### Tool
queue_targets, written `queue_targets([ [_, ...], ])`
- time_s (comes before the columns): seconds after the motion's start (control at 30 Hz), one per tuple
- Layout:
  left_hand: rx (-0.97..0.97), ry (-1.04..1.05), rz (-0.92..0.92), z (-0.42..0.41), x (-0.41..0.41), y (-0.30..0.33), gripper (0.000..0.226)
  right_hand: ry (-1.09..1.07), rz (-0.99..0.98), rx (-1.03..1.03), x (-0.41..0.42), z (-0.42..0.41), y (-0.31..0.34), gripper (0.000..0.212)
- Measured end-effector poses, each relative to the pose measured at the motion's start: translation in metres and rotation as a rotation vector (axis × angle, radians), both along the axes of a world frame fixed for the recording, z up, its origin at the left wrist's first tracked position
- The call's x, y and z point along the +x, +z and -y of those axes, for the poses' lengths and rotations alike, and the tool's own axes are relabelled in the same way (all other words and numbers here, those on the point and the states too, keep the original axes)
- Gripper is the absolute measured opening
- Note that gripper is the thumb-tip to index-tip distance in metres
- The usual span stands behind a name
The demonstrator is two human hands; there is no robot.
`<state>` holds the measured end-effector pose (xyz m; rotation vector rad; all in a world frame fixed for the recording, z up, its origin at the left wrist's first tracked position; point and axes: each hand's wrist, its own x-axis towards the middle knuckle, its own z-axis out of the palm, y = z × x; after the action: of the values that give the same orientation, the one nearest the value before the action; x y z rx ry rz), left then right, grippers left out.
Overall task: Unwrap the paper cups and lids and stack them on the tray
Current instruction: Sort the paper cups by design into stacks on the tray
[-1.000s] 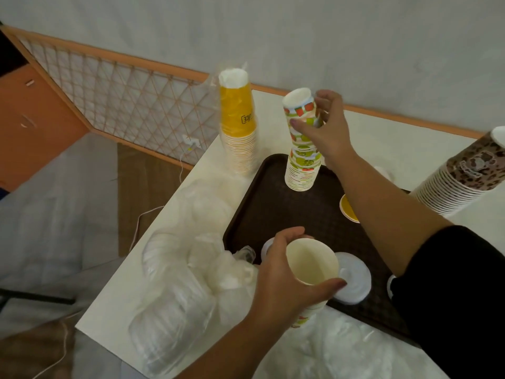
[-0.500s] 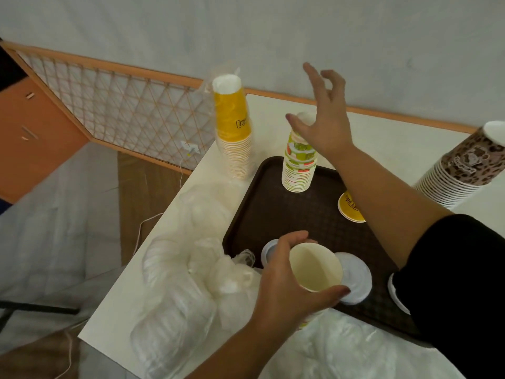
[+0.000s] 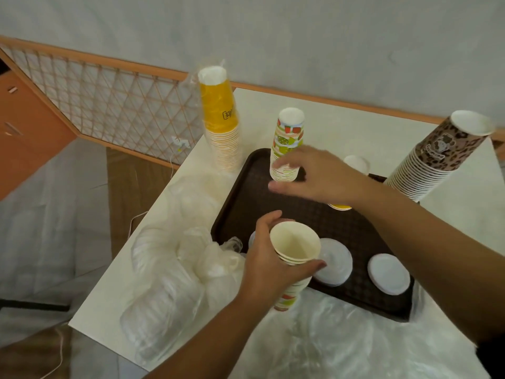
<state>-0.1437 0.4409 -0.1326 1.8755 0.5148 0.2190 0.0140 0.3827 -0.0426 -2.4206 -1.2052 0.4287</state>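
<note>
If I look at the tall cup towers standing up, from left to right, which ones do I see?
Yellow cup stack still in its plastic wrap, beside the tray → fruit-patterned cup stack standing upside down on the brown tray → leopard-print cup stack leaning at the far right.

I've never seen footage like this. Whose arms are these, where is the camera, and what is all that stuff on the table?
There is no machine here: a person wears a camera on the head, looking down at their own two arms. The left hand holds a few nested paper cups, mouth up. The right hand reaches, fingers straight, over a brown tray, close to a fruit-patterned cup stack standing upside down on it. White lids lie flat on the tray. On the table beside it stand a yellow cup stack, in clear wrap, and a leaning leopard-print stack. Crumpled plastic wrapping lies at the near edge.
</note>
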Motion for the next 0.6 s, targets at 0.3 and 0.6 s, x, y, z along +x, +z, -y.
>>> queue_targets([
  [0.3, 0.035, 0.016, -0.013, 0.006, 0.002, -0.005, 0.103, 0.184, -0.084, -0.23, -0.045, 0.043, -0.029, 0.067],
  [0.6, -0.061, 0.049, -0.021, 0.007, -0.001, 0.002, 0.075, 0.217, -0.204, 0.0, -0.012, 0.066, 0.01, 0.071],
])
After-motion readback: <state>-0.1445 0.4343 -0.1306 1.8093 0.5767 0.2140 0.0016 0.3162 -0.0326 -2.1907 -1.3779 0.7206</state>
